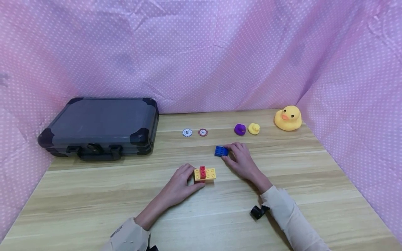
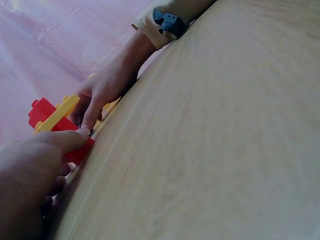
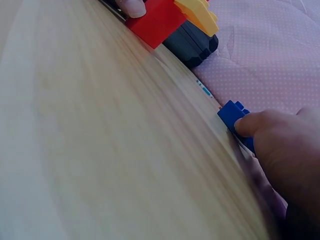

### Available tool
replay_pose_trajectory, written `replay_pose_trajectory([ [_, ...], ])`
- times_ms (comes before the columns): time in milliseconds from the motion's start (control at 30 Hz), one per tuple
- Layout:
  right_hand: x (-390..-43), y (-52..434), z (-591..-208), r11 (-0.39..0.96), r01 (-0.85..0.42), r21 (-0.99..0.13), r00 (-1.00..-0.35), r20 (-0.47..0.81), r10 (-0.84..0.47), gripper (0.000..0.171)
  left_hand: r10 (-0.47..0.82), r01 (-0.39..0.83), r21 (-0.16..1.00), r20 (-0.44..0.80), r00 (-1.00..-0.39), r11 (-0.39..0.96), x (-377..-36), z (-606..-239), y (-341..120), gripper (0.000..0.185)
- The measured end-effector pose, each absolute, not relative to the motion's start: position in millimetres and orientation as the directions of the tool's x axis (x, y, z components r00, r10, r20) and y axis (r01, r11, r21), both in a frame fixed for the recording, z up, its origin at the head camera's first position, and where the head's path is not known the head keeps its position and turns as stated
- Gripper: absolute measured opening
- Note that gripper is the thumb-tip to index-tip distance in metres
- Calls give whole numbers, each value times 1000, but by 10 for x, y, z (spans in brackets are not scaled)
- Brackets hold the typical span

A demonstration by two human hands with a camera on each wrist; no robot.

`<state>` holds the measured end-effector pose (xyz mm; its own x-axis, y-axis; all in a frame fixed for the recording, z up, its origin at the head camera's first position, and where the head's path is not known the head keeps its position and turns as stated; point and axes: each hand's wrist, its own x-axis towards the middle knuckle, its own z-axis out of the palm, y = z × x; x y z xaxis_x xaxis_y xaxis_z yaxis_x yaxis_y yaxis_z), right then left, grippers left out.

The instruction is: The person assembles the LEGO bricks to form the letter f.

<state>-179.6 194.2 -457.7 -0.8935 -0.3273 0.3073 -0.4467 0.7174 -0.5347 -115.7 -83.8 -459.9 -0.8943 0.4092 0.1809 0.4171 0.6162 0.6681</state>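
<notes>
My left hand (image 1: 178,185) grips a small stack of toy building bricks between thumb and fingers. In the stack, a flat yellow brick (image 1: 210,173) lies across a red one, and a narrow red brick (image 1: 202,172) sits on top. The left wrist view shows my thumb on the lower red brick (image 2: 83,152), close to the tabletop; the other fingers are partly hidden. Farther back and to the right, my right hand (image 1: 243,161) pinches a blue building brick (image 1: 220,151) on the table. In the right wrist view the thumb presses the side of that blue brick (image 3: 230,114).
A dark hard case (image 1: 103,120) lies at the back left. Behind the bricks are a white-and-blue chip (image 1: 187,132), a red-edged chip (image 1: 203,132), a purple duck (image 1: 240,129) and a small yellow duck (image 1: 254,128). A large yellow duck (image 1: 289,120) sits back right, before a pink dotted curtain (image 1: 201,55).
</notes>
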Motion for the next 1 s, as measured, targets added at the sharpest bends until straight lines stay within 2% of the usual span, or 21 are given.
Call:
replay_pose_trajectory([
  [500, -1760, 1921, -4506, 640, -445, -626, -896, 297, -331, 40, 406, 402, 669, 161, -900, 625, -1145, -4576, -838, 35],
  [1000, -1639, 1825, -4316, 579, -558, -595, -830, 388, -401, 41, 404, 390, 671, 145, -903, 630, -1157, -4598, -847, 38],
])
